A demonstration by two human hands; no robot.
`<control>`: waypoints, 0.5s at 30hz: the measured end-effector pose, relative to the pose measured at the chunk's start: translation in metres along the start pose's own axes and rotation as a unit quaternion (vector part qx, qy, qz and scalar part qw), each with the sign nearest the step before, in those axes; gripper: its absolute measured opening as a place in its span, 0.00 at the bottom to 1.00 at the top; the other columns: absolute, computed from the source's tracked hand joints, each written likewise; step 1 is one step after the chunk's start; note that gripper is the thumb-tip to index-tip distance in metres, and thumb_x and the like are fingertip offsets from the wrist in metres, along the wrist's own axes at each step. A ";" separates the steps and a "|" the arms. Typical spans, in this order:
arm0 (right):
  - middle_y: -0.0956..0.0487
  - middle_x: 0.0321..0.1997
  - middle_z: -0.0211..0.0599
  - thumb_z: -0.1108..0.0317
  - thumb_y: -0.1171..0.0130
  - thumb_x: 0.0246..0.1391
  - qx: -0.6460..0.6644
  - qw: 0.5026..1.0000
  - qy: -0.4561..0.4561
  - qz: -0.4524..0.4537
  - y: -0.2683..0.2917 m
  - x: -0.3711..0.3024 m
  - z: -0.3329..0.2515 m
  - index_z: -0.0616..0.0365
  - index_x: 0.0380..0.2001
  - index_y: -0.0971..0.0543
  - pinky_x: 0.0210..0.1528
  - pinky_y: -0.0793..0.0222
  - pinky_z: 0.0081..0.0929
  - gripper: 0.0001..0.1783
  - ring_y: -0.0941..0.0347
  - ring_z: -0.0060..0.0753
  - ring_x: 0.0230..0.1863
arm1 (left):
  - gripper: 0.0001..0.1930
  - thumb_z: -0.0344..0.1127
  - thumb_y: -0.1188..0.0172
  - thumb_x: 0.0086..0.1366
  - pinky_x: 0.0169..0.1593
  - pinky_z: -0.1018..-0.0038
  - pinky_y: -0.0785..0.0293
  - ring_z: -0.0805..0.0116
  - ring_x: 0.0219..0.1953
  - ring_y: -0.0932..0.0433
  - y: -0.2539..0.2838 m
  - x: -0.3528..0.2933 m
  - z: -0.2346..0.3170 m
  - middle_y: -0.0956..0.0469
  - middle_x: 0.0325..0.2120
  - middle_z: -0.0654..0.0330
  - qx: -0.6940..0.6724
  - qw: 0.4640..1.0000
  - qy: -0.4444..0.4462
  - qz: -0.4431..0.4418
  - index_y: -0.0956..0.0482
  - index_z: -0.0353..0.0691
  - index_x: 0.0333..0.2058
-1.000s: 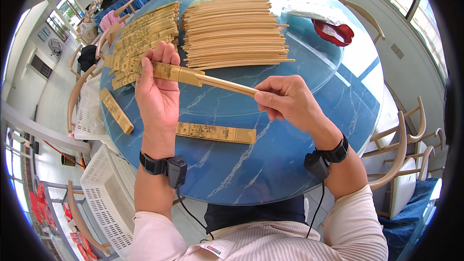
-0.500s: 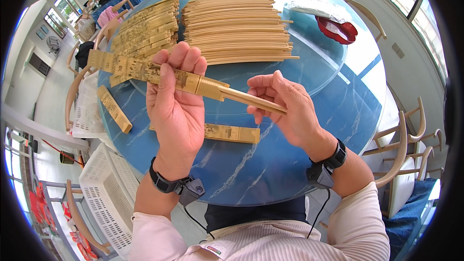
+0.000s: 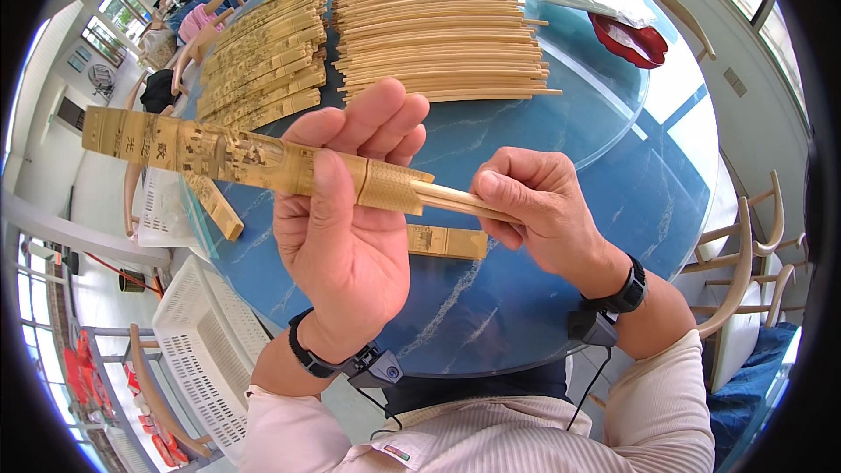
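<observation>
Left hand (image 3: 346, 236) has its grip closed round a long printed tan paper sleeve (image 3: 236, 158), thumb across the front, fingers curled behind; the middle of the sleeve is hidden under thumb and palm. Sleeve is held up in the air above the round blue marble-pattern bench (image 3: 561, 236), roughly level, its far end sticking out past the hand to the left, over the bench edge. Right hand (image 3: 543, 215) pinches a pair of pale bamboo chopsticks (image 3: 460, 201) between thumb and fingers; only a short stretch shows betw. the two hands. One end sits inside the sleeve mouth, the other is buried in the right grip, so full length can't be told.

On the bench: a second printed sleeve (image 3: 447, 241) lies flat just below the hands, partly covered by the left palm. Another one (image 3: 217, 206) lies near the left rim, upper part hidden by the held sleeve. Far side: stack of printed sleeves (image 3: 263, 52) at left, stack of bare chopsticks (image 3: 438, 31) beside it, touching or nearly so, hard to tell. Red dish (image 3: 626, 39) w/ a clear plastic bag (image 3: 596, 0) at far right, cut by glare.

Open bench room lies right of the hands and towards the near edge. White perforated plastic crate (image 3: 210, 350) sits off the bench, lower left.
</observation>
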State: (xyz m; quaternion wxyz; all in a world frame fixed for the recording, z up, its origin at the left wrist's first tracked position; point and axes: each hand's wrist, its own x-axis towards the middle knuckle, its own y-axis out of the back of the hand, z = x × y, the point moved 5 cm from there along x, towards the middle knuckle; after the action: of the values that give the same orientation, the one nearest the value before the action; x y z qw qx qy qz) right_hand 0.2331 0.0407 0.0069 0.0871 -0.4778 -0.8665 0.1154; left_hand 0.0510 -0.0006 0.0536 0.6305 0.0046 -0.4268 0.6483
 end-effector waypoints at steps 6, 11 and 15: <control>0.25 0.20 0.27 0.56 0.36 0.72 -0.055 0.998 0.008 0.006 -0.003 0.003 0.006 0.61 0.31 0.17 0.19 0.45 0.16 0.19 0.36 0.14 0.17 | 0.16 0.46 0.53 0.85 0.36 0.72 0.31 0.71 0.30 0.31 0.041 0.034 0.038 0.25 0.34 0.63 -0.168 0.982 0.007 0.086 0.23 0.41 0.52; 0.26 0.19 0.25 0.54 0.38 0.74 -0.066 0.997 -0.039 -0.015 -0.017 0.001 0.016 0.63 0.35 0.17 0.24 0.42 0.18 0.21 0.35 0.15 0.19 | 0.15 0.45 0.51 0.84 0.25 0.75 0.47 0.77 0.21 0.46 0.063 0.041 0.044 0.39 0.23 0.71 -0.173 0.983 0.016 0.063 0.24 0.43 0.39; 0.23 0.30 0.32 0.47 0.50 0.79 0.000 0.999 -0.030 -0.015 -0.018 0.001 0.026 0.65 0.45 0.19 0.31 0.31 0.22 0.27 0.28 0.21 0.27 | 0.16 0.45 0.49 0.83 0.24 0.75 0.50 0.78 0.19 0.49 0.048 0.037 0.033 0.43 0.20 0.71 -0.193 0.980 0.020 0.039 0.26 0.43 0.35</control>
State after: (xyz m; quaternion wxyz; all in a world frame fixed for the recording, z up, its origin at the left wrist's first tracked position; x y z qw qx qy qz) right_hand 0.2117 0.0295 -0.0126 0.0628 -0.4614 -0.8757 0.1280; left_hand -0.0138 0.0189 0.0685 0.6019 -0.1470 -0.5309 0.5781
